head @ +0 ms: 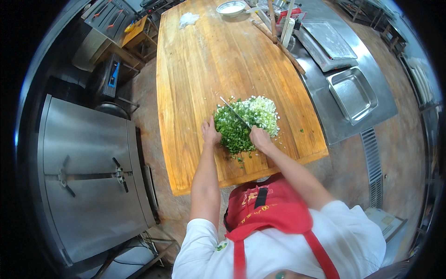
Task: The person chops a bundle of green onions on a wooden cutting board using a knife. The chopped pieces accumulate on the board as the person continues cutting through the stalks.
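A heap of chopped green onions (232, 135) lies near the front end of a wooden worktable (209, 69), dark green at the left and pale at the upper right. My right hand (260, 138) grips a knife (236, 113) whose blade slants across the heap towards the upper left. The knife's handle is hidden in my fist. On the heap's left edge rests my left hand (210, 132), palm side against the green pieces, thumb and fingers apart. A few loose bits are scattered on the wood in front of the heap.
To the right, a steel counter (317, 94) carries an empty steel pan (353, 94) and a scale (327, 42). Rolling pins (292, 58) lie along the table's right edge. At the far end are a plate (230, 8) and a plastic bag (188, 19). A steel cabinet (87, 139) stands left.
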`<move>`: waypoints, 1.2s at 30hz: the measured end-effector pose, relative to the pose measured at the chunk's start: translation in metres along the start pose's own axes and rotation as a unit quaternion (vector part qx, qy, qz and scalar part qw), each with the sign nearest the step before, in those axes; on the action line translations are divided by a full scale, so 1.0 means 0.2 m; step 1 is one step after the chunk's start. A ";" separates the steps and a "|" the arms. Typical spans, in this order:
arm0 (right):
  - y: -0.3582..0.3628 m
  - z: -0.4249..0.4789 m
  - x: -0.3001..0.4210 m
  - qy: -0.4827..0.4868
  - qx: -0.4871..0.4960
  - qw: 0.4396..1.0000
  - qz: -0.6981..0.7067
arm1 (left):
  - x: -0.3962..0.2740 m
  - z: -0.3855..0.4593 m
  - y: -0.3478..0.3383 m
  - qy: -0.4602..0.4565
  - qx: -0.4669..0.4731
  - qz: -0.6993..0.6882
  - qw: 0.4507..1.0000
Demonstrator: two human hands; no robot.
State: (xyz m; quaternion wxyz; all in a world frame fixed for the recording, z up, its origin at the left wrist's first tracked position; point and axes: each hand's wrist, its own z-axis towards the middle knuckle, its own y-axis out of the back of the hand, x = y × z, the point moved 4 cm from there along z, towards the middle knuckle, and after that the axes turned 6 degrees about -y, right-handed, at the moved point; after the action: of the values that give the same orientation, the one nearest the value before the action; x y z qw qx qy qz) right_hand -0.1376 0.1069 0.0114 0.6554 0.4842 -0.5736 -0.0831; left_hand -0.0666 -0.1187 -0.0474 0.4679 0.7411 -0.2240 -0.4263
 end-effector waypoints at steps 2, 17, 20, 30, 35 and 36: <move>0.01 0.00 -0.02 0.008 0.028 1.000 0.001 | -0.01 0.03 -0.01 -0.010 0.021 -0.003 1.000; -0.01 -0.03 -0.11 -0.040 0.024 0.999 0.017 | -0.33 -0.29 0.04 -0.095 -0.094 -0.296 0.946; 0.02 -0.01 -0.08 0.006 0.022 1.000 -0.011 | -0.18 -0.42 -0.02 -0.041 -0.127 -0.232 0.963; 0.05 -0.10 0.04 0.014 0.026 0.999 -0.028 | 0.05 -0.61 -0.10 0.064 -0.061 -0.340 0.936; -0.05 -0.13 -0.03 0.024 0.037 0.998 -0.037 | 0.03 -0.58 -0.09 0.061 -0.045 -0.349 0.934; -0.05 -0.12 -0.01 0.030 0.041 0.998 -0.039 | 0.04 -0.59 -0.10 0.058 -0.044 -0.330 0.941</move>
State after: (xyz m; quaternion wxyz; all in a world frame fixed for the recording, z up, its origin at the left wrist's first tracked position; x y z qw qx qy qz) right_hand -0.1148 0.1169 0.0058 0.6483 0.5351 -0.5371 -0.0701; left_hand 0.0355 -0.0569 -0.0452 0.3453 0.7754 0.0798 -0.5226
